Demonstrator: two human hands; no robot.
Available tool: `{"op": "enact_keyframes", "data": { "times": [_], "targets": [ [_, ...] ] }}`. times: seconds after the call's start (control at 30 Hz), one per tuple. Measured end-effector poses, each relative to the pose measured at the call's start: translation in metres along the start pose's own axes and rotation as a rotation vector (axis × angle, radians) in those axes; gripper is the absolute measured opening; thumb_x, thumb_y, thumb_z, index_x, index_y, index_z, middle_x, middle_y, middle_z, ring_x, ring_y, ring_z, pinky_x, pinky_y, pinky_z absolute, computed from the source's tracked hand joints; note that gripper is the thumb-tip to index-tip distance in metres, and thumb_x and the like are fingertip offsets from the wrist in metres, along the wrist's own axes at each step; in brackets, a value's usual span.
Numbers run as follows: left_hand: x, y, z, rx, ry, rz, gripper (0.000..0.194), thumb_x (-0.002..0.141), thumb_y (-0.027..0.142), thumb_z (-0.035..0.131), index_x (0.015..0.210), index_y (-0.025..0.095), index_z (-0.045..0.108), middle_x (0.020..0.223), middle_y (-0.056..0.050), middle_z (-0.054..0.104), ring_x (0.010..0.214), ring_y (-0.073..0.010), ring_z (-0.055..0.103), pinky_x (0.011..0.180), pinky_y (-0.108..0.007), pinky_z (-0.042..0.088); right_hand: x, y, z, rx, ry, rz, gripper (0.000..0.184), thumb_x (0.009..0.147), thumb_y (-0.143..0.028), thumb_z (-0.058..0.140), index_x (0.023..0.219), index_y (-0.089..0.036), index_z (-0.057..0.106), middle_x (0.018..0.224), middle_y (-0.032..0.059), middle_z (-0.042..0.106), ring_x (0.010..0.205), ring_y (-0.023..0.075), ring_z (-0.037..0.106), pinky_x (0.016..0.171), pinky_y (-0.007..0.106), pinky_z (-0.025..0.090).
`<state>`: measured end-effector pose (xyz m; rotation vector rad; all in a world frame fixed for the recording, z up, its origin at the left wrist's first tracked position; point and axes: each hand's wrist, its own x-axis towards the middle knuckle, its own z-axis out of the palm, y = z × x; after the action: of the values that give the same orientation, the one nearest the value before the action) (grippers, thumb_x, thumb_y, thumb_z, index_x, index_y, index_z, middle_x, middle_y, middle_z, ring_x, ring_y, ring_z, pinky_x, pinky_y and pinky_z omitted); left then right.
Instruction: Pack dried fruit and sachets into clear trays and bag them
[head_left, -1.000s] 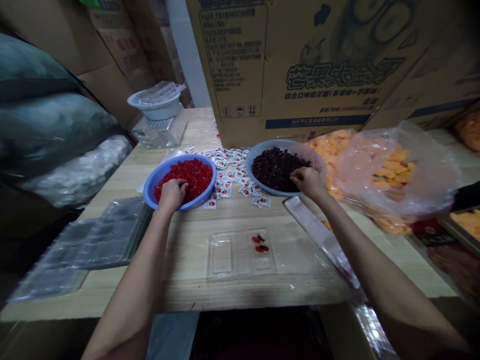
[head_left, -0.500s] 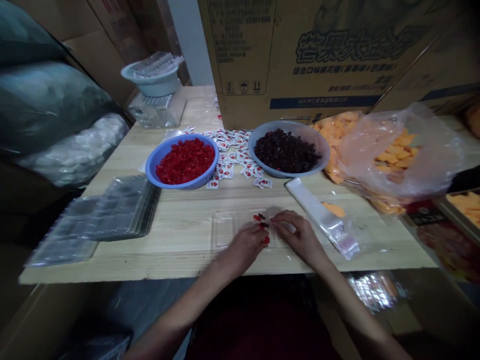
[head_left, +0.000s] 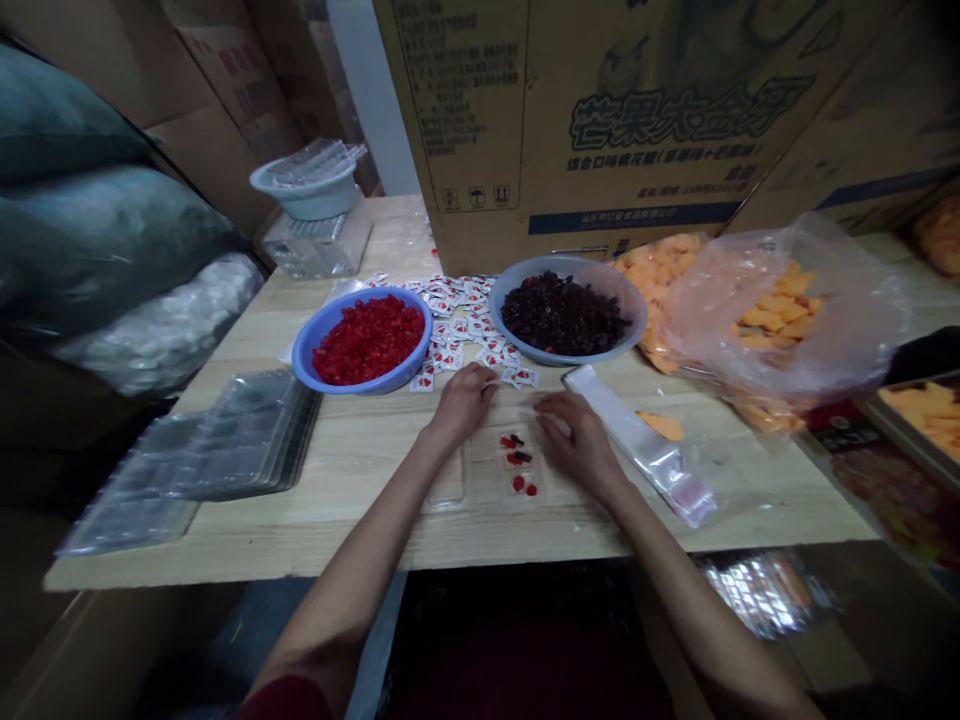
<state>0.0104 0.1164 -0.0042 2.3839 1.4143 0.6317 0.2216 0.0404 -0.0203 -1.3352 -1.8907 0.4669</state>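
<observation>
A clear plastic tray (head_left: 489,470) lies on the table between my forearms, with several small red and dark candies (head_left: 517,457) in its right part. My left hand (head_left: 461,405) is beyond its far edge, beside the small white-and-red sachets (head_left: 448,355). Its fingertips are pinched together; anything between them is too small to make out. By the tray's far right side, my right hand (head_left: 574,435) has its fingers curled and pinched. What it grips, if anything, is unclear against the transparent plastic.
A blue bowl of red candies (head_left: 298,360) and a pale bowl of dark candies (head_left: 641,325) stand behind. Stacked clear trays (head_left: 247,430) lie left. To the right are a strip of clear bags (head_left: 637,445) and bagged orange pieces (head_left: 780,310). A large carton (head_left: 480,130) stands behind.
My left hand has moved forward and left, off the candies, which now show uncovered. My right hand has shifted slightly forward. The camera view has tilted slightly.
</observation>
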Motion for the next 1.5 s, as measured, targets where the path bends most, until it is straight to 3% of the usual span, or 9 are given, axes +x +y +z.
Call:
{"op": "enact_keyframes", "data": {
  "times": [0.13, 0.3, 0.43, 0.57, 0.73, 0.87, 1.03, 1.23, 1.5],
  "targets": [
    [0.042, -0.006, 0.026, 0.068, -0.118, 0.103, 0.023, 0.082, 0.013, 0.061, 0.104, 0.017, 0.07, 0.106, -0.009, 0.066, 0.105, -0.0227, 0.061, 0.097, -0.036, 0.049, 0.059, 0.026, 0.022, -0.265, -0.106, 0.039, 0.036, 0.086, -0.005, 0.053, 0.118, -0.01, 0.067, 0.127, 0.0162, 0.062, 0.119, 0.0256, 0.055, 0.104, 0.038, 0.042],
    [0.041, -0.007, 0.038, 0.099, -0.16, 0.133, 0.024, 0.085, 0.006, 0.049, 0.092, 0.014, 0.071, 0.102, -0.013, 0.065, 0.102, -0.0231, 0.062, 0.095, -0.036, 0.05, 0.077, 0.039, 0.04, -0.319, -0.168, 0.057, 0.023, 0.087, -0.005, 0.05, 0.093, -0.009, 0.072, 0.104, 0.0172, 0.069, 0.103, 0.0262, 0.059, 0.094, 0.036, 0.044],
    [0.018, -0.021, 0.016, 0.082, -0.131, 0.075, 0.03, 0.086, 0.003, 0.046, 0.1, 0.014, 0.07, 0.102, -0.012, 0.067, 0.1, -0.0218, 0.063, 0.093, -0.034, 0.05, 0.059, 0.033, 0.023, -0.269, -0.108, 0.098, 0.024, 0.095, -0.016, 0.048, 0.1, -0.011, 0.071, 0.101, 0.0148, 0.07, 0.098, 0.0247, 0.062, 0.088, 0.035, 0.047],
    [-0.03, -0.033, -0.016, -0.081, -0.02, 0.118, 0.031, 0.092, 0.008, 0.044, 0.111, 0.016, 0.067, 0.106, -0.01, 0.069, 0.101, -0.0186, 0.064, 0.091, -0.032, 0.051, 0.011, -0.005, 0.007, 0.043, 0.002, 0.016, 0.024, 0.097, -0.02, 0.049, 0.107, -0.019, 0.07, 0.107, 0.01, 0.07, 0.1, 0.0222, 0.065, 0.089, 0.036, 0.052],
    [-0.083, -0.032, -0.023, -0.069, -0.054, 0.282, 0.025, 0.098, 0.017, 0.044, 0.11, 0.019, 0.065, 0.108, -0.011, 0.067, 0.105, -0.0207, 0.062, 0.09, -0.035, 0.052, -0.053, -0.048, 0.034, 0.258, -0.133, -0.229, 0.03, 0.098, -0.016, 0.048, 0.116, -0.027, 0.069, 0.118, 0.0097, 0.068, 0.114, 0.0218, 0.063, 0.096, 0.04, 0.055],
    [-0.089, -0.026, -0.015, -0.027, -0.106, 0.328, 0.025, 0.097, 0.013, 0.041, 0.108, 0.016, 0.064, 0.109, -0.011, 0.066, 0.104, -0.0206, 0.06, 0.089, -0.034, 0.052, -0.063, -0.044, 0.053, 0.285, -0.168, -0.326, 0.032, 0.1, -0.014, 0.043, 0.118, -0.024, 0.068, 0.127, 0.0122, 0.065, 0.128, 0.0223, 0.056, 0.104, 0.044, 0.052],
    [-0.089, -0.015, -0.022, 0.032, -0.132, 0.271, 0.031, 0.089, 0.009, 0.051, 0.117, 0.018, 0.063, 0.116, -0.011, 0.066, 0.112, -0.0239, 0.055, 0.095, -0.04, 0.047, -0.059, -0.039, 0.039, 0.227, -0.149, -0.289, 0.038, 0.099, -0.013, 0.042, 0.129, -0.025, 0.061, 0.132, 0.0101, 0.063, 0.134, 0.0222, 0.051, 0.115, 0.053, 0.037],
    [-0.098, -0.003, -0.028, 0.045, -0.148, 0.174, 0.023, 0.095, 0.021, 0.049, 0.107, 0.022, 0.069, 0.104, -0.009, 0.066, 0.105, -0.0241, 0.054, 0.089, -0.04, 0.044, -0.07, -0.047, 0.043, 0.026, -0.078, -0.243, 0.021, 0.095, -0.017, 0.058, 0.11, -0.026, 0.069, 0.111, 0.0052, 0.072, 0.124, 0.0257, 0.056, 0.116, 0.063, 0.028],
    [-0.108, 0.016, -0.021, -0.008, -0.089, 0.119, 0.024, 0.097, 0.027, 0.051, 0.117, 0.023, 0.064, 0.117, -0.009, 0.064, 0.113, -0.0251, 0.052, 0.095, -0.043, 0.042, -0.071, -0.059, 0.035, -0.057, -0.105, -0.295, 0.023, 0.094, -0.013, 0.057, 0.109, -0.028, 0.067, 0.118, 0.0028, 0.07, 0.128, 0.027, 0.052, 0.118, 0.066, 0.014]
  ]
}}
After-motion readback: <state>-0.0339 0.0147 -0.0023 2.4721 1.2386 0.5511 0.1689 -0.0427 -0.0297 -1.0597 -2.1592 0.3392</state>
